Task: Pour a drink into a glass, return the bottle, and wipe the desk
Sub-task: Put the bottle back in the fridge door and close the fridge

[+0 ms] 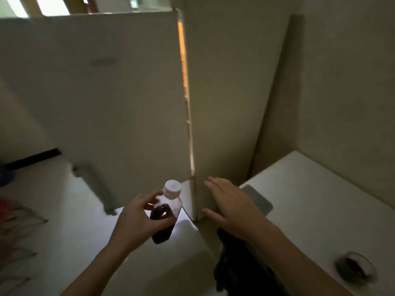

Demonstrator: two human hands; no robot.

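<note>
Since the glass at lower right on the desk already holds dark drink, you can count the pour as done. You've got the bottle in your left hand, fingers wrapped around its middle, white cap on, dark liquid filling roughly the lower half. It's tilted a bit, cap leaning away from you, held in the air in front of the fridge.

Your right hand is empty, fingers spread flat, reaching toward the lower edge of the fridge door near the seam. Whether it touches the door, can't tell; looks just beside it. Door is open only a crack: a thin orange lit strip runs down the gap. So the return step looks in progress, not finished. Bottle not yet inside, door needs opening wider first, probably with that right hand.

Left to do, as I judge it: open the door, put the bottle in, shut the door, then wipe the desk. A grey flat thing sits on the desk's near corner, partly hidden behind your right hand; could be a cloth, too blurry to say. No spill visible on the desk, but the frame is dim and soft. A wire rack is at far left, out of play.
</note>
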